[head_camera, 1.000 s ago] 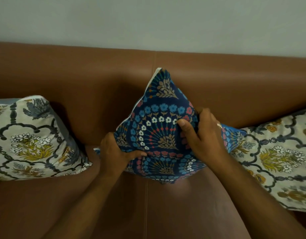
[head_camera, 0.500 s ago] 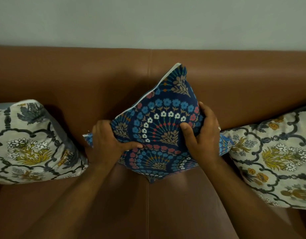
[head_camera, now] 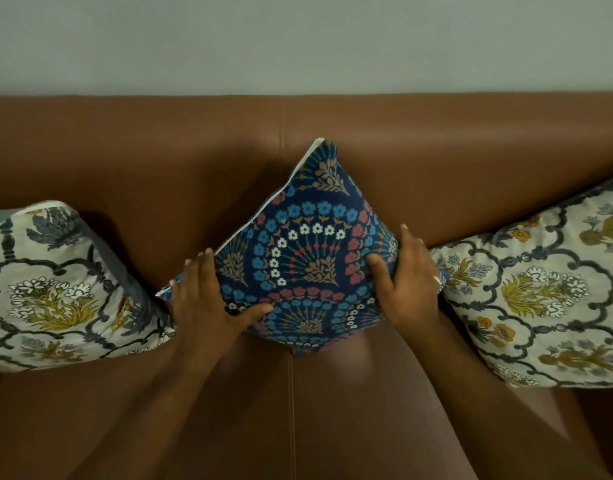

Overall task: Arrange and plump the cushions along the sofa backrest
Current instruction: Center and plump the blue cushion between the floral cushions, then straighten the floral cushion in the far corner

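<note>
A dark blue cushion (head_camera: 308, 251) with a flower pattern stands on one corner in the middle of the brown leather sofa, leaning on the backrest (head_camera: 436, 150). My left hand (head_camera: 208, 299) presses flat against its left side, fingers spread, thumb across the front. My right hand (head_camera: 407, 282) clasps its right side, thumb on the front, a ring on one finger. A cream cushion (head_camera: 52, 289) with grey and mustard floral print lies to the left. A matching cream cushion (head_camera: 544, 292) lies to the right, touching the blue one behind my right hand.
The sofa seat (head_camera: 291, 410) runs below the cushions, with a seam down its middle. A pale wall (head_camera: 298, 39) rises behind the backrest.
The blue cushion has turned more upright onto its corner and settled back against the backrest. My left hand's fingers have loosened from a grip to a flat press.
</note>
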The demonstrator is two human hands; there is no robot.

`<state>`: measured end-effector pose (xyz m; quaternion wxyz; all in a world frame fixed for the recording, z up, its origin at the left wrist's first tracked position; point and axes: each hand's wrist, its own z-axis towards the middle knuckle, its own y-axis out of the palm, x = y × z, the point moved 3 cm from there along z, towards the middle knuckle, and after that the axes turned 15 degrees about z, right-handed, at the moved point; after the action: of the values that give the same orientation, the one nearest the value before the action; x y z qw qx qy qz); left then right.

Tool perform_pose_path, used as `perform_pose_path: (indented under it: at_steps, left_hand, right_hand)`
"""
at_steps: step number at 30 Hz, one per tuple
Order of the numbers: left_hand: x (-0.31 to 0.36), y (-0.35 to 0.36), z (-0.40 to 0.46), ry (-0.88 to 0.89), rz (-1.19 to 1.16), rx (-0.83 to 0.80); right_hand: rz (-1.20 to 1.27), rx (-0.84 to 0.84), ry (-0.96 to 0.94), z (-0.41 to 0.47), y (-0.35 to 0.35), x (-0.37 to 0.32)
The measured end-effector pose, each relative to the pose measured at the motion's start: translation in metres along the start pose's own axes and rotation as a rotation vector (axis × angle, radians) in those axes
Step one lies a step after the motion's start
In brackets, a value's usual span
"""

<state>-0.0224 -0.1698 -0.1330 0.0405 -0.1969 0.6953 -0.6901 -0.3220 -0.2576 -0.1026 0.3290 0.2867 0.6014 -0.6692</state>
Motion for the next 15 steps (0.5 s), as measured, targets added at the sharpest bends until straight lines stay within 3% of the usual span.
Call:
perform_pose_path:
  at_steps: [3, 7, 12, 15]
  left_hand:
    - [-0.004, -0.005, -0.012, 0.011, 0.010, 0.005]
    - [-0.015, -0.018, -0.031, -0.024, 0.014, 0.011]
    - [-0.061, -0.065, -0.036, -0.069, 0.078, 0.039]
    - [-0.116, -0.099, -0.022, -0.065, 0.142, 0.087]
  right_hand:
    - [0.070, 0.080, 0.021, -0.016, -0.011, -0.003]
    - [0.202, 0.114, -0.106, -0.047, 0.013, -0.053]
    - [0.264, 0.003, -0.290, -0.090, 0.064, -0.135]
    - [0.297, -0.172, -0.251, -0.103, 0.110, -0.178]
